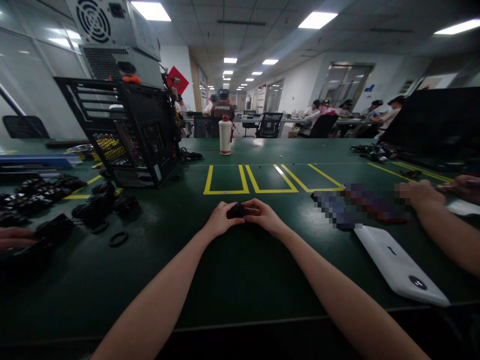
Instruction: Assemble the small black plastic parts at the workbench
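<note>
Both hands meet over the green table, around a small black object (236,211) whose kind I cannot make out. My left hand (222,218) curls its thumb and fingers about the left side of it. From the right, my right hand (263,216) pinches at the same object with thumb and fingertips. Much of the object is hidden between the fingers. Beyond the hands, yellow tape outlines (227,192) mark the table. Left of my forearm lies a black ring (118,239).
An open black computer case (131,130) stands at the left, a metal unit (116,45) on top. Black parts (99,205) lie in front. A white cup (225,137) stands at the back. Right are a white power bank (399,262) and another person's hand (422,195); another hand (17,237) is far left.
</note>
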A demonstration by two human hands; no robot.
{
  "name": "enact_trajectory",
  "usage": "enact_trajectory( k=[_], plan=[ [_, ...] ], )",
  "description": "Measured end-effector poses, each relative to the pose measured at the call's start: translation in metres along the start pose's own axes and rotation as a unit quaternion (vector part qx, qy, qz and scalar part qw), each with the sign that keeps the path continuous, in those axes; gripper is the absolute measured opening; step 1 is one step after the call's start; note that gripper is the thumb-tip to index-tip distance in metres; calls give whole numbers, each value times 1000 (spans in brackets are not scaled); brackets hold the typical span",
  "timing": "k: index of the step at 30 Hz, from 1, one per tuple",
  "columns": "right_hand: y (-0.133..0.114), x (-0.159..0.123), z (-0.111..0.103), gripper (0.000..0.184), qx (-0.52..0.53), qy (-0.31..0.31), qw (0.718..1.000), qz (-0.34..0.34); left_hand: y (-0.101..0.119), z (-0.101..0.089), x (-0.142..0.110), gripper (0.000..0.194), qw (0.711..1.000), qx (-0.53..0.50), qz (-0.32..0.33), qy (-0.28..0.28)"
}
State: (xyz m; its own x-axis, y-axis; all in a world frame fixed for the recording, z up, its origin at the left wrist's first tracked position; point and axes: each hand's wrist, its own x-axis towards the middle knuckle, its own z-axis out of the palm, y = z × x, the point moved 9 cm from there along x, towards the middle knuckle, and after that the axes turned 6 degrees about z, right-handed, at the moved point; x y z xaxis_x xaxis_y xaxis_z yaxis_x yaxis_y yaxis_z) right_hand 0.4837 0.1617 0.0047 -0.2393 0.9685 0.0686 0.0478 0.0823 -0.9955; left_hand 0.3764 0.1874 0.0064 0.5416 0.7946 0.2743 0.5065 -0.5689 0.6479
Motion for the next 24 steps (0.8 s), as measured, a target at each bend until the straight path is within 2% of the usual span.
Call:
enact_trajectory(
  k=[6,9,16,21,24],
  plan=[
    [4,0,-2,50,26,6,1000,12,-1,0,0,66,1000,2,5,5],
    [6,1,-3,42,10,9,1000,20,0,-1,0,64,1000,6,6,9],
    [-3,0,-3,25,-22,23,999,-15,2,-2,-1,64,1000,8,7,7],
    [3,1,-5,39,23,30,999,10,3,-2,-1,64,1000,9,8,8],
    [3,0,-1,39,27,9,999,20,2,-2,-1,65,1000,9,3,9]
  ],
)
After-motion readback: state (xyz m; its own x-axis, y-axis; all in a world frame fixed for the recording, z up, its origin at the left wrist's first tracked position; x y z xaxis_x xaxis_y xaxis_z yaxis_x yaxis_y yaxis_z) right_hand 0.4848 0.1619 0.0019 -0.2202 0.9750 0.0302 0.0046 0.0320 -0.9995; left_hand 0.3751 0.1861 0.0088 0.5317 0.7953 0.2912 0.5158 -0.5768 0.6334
